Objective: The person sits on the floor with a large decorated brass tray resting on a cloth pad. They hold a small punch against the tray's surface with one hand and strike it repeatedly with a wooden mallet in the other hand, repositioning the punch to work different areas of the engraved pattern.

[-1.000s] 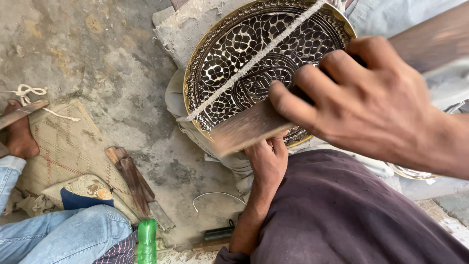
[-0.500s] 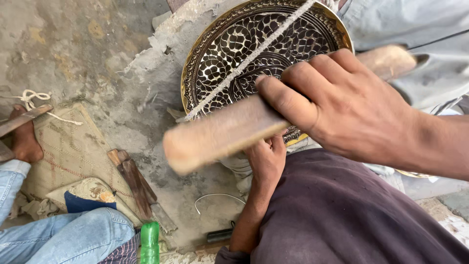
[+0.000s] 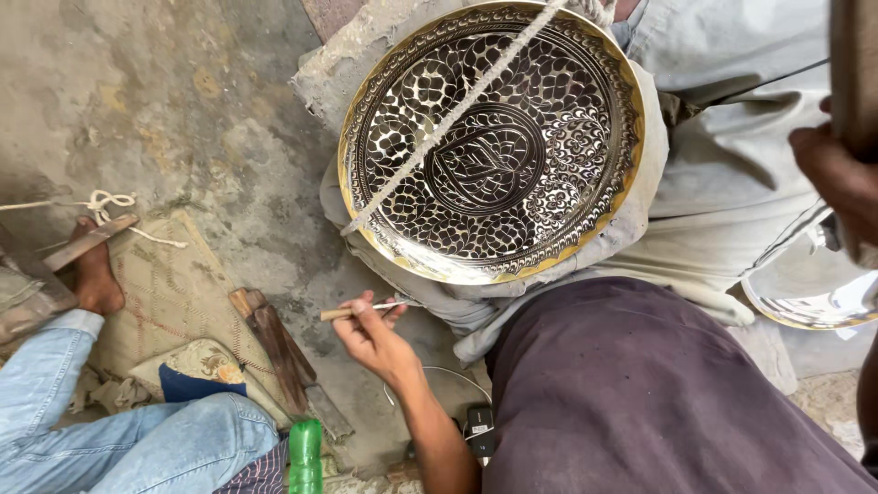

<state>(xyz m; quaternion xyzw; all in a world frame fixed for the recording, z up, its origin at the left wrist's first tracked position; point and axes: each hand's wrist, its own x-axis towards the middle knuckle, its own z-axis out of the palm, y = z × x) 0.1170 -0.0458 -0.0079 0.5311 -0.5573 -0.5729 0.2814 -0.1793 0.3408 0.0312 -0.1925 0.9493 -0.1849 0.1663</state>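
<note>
Engraved tray (image 3: pixel 494 146) upper centre, propped on cloth, roped across to stay put. Left hand (image 3: pixel 370 334) lower centre, fingers pinching chisel (image 3: pixel 358 311). Right hand (image 3: pixel 837 178) at right edge, gripping mallet (image 3: pixel 855 73), raised.

Bare forearms, no sleeves, dark purple garment (image 3: pixel 640 393) over lap

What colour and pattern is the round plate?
The plate has a golden rim with dark, silvery engraved floral and leaf patterning; seen best in the head view.
</note>
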